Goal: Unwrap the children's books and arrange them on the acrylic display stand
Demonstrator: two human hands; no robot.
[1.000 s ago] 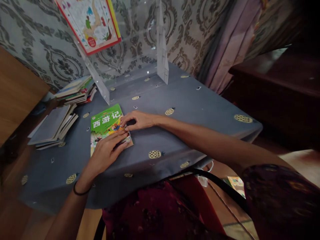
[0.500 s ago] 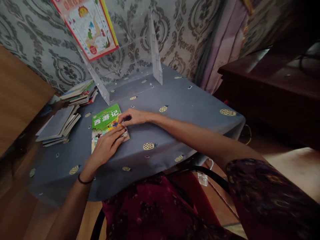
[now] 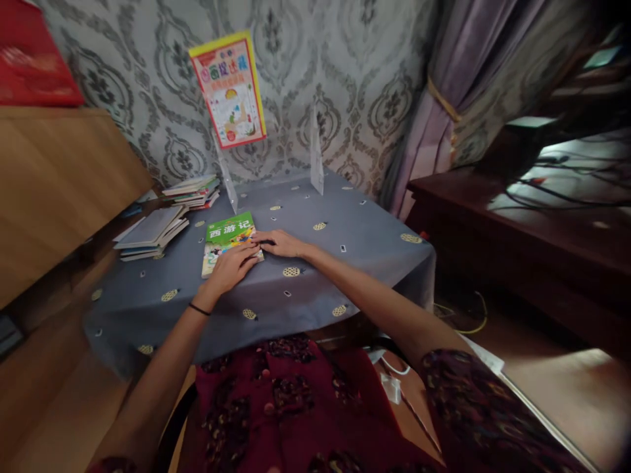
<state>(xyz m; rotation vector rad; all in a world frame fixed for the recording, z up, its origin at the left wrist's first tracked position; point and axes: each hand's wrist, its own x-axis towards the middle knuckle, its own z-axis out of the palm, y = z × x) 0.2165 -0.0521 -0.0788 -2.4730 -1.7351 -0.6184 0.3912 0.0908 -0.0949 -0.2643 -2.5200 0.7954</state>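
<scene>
A closed children's book (image 3: 221,242) with a green cover and white Chinese characters lies face up at the table's front. Across the lower right of its cover rests my left hand (image 3: 231,266), palm down with the fingers stretched out flat. My right hand (image 3: 280,243) reaches in from the right, its thumb and fingers pinched at the book's right edge, close to the left fingertips. How much of the edge is between the right fingers is partly hidden.
Two stacks of books, a nearer one (image 3: 152,233) and a farther one (image 3: 192,190), stand at the table's left. Behind is a clear stand (image 3: 318,157) bearing a yellow-edged picture book (image 3: 231,92). A blue pineapple-print cloth (image 3: 340,223) covers the table. Dark furniture (image 3: 493,210) stands right.
The view has tilted up and turned, so the table sits differently in the picture and more wall shows. Both hands stay at the book, which remains closed.
</scene>
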